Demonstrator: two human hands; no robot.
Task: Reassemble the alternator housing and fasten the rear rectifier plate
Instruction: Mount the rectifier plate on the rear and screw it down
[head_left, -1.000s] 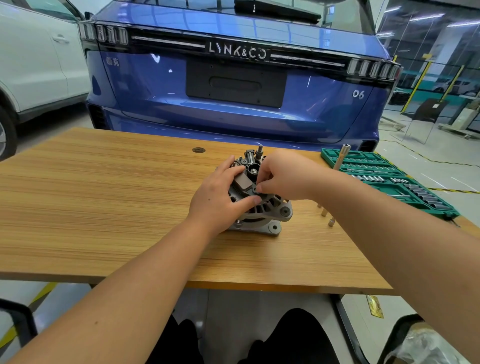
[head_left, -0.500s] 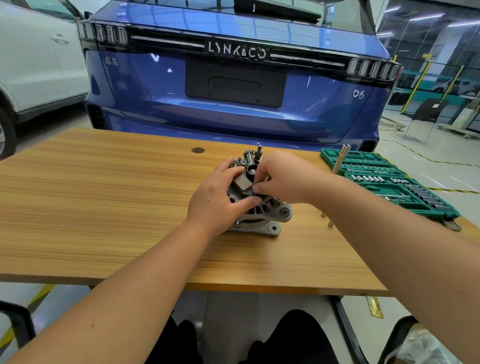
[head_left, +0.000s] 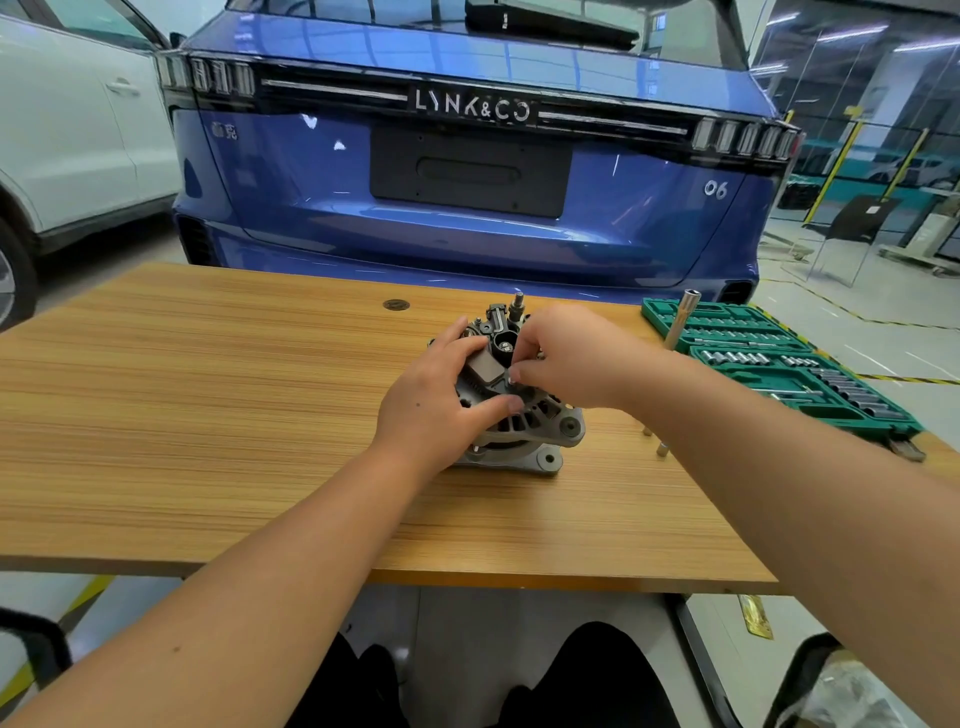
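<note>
I see the alternator (head_left: 524, 415) standing just above the middle of the frame on the wooden worktop (head_left: 208, 415), its rear end up. My left hand (head_left: 441, 400) wraps the housing from the left, fingers curled over the top and thumb pressed on the ribbed side. My right hand (head_left: 566, 358) reaches in from the right with thumb and forefinger pinched together over the rear plate (head_left: 485, 368); I think it holds a small fastener, but I cannot make it out. I judge the two housing halves already joined, and the plate seated but not yet fully fastened. A few loose bolts (head_left: 662, 448) stand to the right, which suggests more fasteners remain. The green socket set (head_left: 779, 358) lies open at the right edge, with a socket driver (head_left: 681, 319) standing beside it, so tightening with tools probably remains.
</note>
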